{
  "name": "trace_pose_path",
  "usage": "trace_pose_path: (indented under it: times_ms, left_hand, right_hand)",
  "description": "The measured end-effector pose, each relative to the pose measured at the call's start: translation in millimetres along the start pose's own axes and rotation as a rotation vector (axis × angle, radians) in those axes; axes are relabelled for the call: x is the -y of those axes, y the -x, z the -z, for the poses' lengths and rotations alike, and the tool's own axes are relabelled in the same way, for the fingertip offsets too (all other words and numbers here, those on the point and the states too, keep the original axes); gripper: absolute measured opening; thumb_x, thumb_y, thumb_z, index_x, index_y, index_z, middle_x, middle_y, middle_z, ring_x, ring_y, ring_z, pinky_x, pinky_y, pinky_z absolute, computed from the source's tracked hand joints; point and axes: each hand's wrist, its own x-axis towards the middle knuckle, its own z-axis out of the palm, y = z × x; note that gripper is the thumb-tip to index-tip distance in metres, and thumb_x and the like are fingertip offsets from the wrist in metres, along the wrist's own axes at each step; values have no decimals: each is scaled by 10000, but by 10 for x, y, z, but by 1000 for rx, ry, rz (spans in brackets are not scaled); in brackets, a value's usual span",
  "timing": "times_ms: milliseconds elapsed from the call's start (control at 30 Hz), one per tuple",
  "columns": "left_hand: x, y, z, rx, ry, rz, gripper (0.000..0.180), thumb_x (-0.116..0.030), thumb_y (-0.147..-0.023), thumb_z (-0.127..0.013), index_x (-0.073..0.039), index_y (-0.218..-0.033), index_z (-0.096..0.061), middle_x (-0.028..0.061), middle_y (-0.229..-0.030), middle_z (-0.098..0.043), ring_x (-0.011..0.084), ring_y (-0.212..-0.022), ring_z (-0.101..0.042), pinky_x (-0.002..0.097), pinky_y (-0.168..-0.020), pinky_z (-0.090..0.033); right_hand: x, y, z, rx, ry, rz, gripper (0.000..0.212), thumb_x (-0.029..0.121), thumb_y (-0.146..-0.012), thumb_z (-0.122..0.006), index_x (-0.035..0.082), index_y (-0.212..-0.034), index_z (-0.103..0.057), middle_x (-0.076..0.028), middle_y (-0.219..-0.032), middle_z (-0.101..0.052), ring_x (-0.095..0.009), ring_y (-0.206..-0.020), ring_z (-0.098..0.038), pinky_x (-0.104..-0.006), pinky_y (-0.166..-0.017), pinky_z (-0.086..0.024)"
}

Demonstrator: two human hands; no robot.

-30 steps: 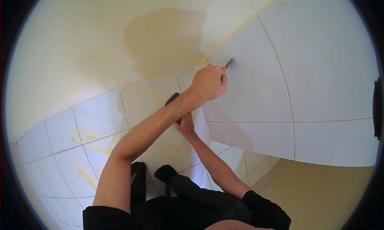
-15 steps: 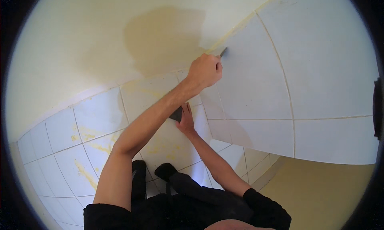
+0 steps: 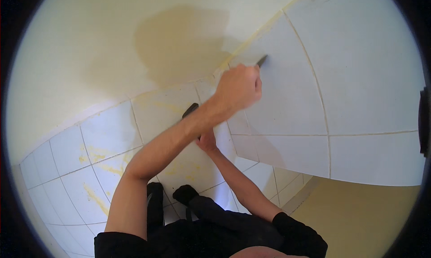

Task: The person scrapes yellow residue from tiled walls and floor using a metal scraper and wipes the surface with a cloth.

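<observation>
My left hand is closed in a fist round a tool with a narrow grey blade; its handle is hidden by my fingers. That blade lies over a large white tile surface, near the yellowish joint where tiles meet a cream wall. Whether the tip touches the tile, I cannot tell. Below and behind my left forearm, my right hand grips a dark, flat-looking object, one end of which sticks out beyond the forearm. The forearm covers its middle and most of my right fingers.
Cream wall rises along the far side. White floor tiles carry yellow smears. My feet in black stand on them. The tiled block's lower edge runs to my right, and a dark object sits at the far right rim.
My left hand and its blade have shifted a little to the right and away from the wall joint. The dark object in my right hand has tilted and now shows above my left forearm.
</observation>
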Motion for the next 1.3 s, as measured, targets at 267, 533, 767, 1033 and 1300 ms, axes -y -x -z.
trace_pose_path:
  times_ms: [267,533,767,1033,1300]
  left_hand:
    - [-59,-85,123,-5,-23,-4,233,-128,-890,-598,16,-716,-656,237,-641,-593,444,-582,-588,497,-572,-481]
    - [119,-144,149,-35,17,45,211,-125,-871,-583,21,-754,-681,257,-660,-600,458,-602,-600,511,-609,-502]
    - [106,-99,73,12,15,73,219,-133,-885,-573,13,-773,-692,251,-668,-624,445,-608,-621,506,-622,-520]
    - [322,-132,61,-27,-19,58,201,-132,-881,-587,13,-807,-706,244,-667,-622,432,-612,-627,498,-607,-517]
    - [117,-57,-36,-21,-18,49,231,-145,-885,-587,5,-736,-679,235,-669,-621,436,-617,-623,502,-603,-510]
  right_hand:
    - [85,-32,72,-53,50,28,813,53,-666,-723,-139,-1386,-397,-229,-1577,-254,-425,-1479,-222,-547,-1243,-181]
    - [327,-85,151,-85,68,107,787,36,-684,-679,-147,-1390,-384,-213,-1585,-255,-369,-1488,-240,-551,-1244,-173]
    - [210,-64,160,-67,96,96,801,52,-681,-702,-136,-1391,-383,-213,-1583,-261,-372,-1477,-261,-559,-1241,-181]
    - [254,-79,93,-93,88,131,798,33,-677,-701,-111,-1399,-391,-207,-1595,-245,-370,-1474,-267,-564,-1235,-198]
    - [173,-48,122,-111,84,114,795,28,-680,-688,-111,-1401,-384,-217,-1588,-253,-373,-1480,-258,-562,-1232,-205]
